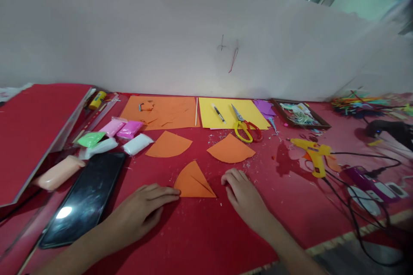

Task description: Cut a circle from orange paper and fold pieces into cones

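Observation:
An orange paper sector [193,180] lies on the red table, with a crease or slit line running toward its right corner. My left hand [148,206] rests flat, fingers stretched out, and its fingertips touch the left corner of this piece. To the right of it, apart from the paper, my right hand [243,193] lies on the table with loosely bent fingers and holds nothing. Farther back are two more orange sectors, a left piece [168,145] and a right piece [231,149]. Yellow-and-red scissors [244,126] lie partly over yellow paper [206,116], beside a pen [218,113].
A large phone [90,197] and clay packs [130,129] lie left. Behind are an orange sheet [174,111] with scraps and a white stick [196,111]. At right are a yellow glue gun [312,154], cables, a purple power strip [371,184] and a scrap tray [322,126].

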`<state>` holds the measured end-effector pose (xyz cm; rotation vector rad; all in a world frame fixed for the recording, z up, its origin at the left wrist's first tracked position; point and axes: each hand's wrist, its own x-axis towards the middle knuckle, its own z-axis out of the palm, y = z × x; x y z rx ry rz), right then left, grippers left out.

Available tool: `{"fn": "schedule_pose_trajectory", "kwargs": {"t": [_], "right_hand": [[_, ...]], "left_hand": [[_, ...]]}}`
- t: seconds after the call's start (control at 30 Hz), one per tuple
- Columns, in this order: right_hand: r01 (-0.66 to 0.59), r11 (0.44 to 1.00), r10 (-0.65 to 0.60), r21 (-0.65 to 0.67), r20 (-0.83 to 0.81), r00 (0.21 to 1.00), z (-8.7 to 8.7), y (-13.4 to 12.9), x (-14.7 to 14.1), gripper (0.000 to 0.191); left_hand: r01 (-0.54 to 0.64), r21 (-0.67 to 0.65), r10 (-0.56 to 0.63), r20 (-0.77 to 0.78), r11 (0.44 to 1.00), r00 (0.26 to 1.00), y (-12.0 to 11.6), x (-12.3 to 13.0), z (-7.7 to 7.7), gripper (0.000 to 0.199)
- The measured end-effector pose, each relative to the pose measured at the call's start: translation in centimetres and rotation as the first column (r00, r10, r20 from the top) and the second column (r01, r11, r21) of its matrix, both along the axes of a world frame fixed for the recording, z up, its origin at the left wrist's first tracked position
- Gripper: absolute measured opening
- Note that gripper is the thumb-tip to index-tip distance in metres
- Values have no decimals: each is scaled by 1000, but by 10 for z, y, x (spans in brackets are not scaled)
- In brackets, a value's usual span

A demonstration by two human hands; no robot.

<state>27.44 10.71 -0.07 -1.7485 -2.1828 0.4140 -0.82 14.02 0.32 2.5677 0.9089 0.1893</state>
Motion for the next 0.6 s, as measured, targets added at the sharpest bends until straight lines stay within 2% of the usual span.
{"fn": "schedule_pose_trajectory", "kwargs": {"t": [0.07, 0.13, 0.2, 0.27, 0.4, 0.5, 0.6], "right_hand": [[-103, 994, 103, 21, 2, 995, 4, 1, -2, 38], [-263, 965, 263, 22, -2, 965, 7, 2, -5, 49], [-396, 918, 396, -3, 6, 918, 8, 2, -9, 51], [-450, 892, 451, -25, 20, 892, 7, 0, -12, 46], [-394, 918, 395, -29, 50, 917, 7, -7, -17, 39], [-319, 947, 320, -31, 108, 941, 9, -12, -24, 52], [-260, 965, 263, -39, 142, 954, 10, -12, -30, 49]], "left_hand": [[11, -58, -8, 53, 998, 999, 4, 3, 4, 40], [40, -113, -28, 106, 993, 994, 7, 7, 6, 31], [40, -146, -19, 143, 989, 990, 9, 10, 5, 27], [-3, -148, 24, 142, 989, 990, 10, 13, 2, 27], [-80, -83, 83, 34, 993, 996, 5, 24, 1, 34], [-91, -37, 89, -57, 995, 994, -6, 39, 4, 51], [-121, 23, 123, -89, 992, 988, -14, 54, 4, 69]]}}
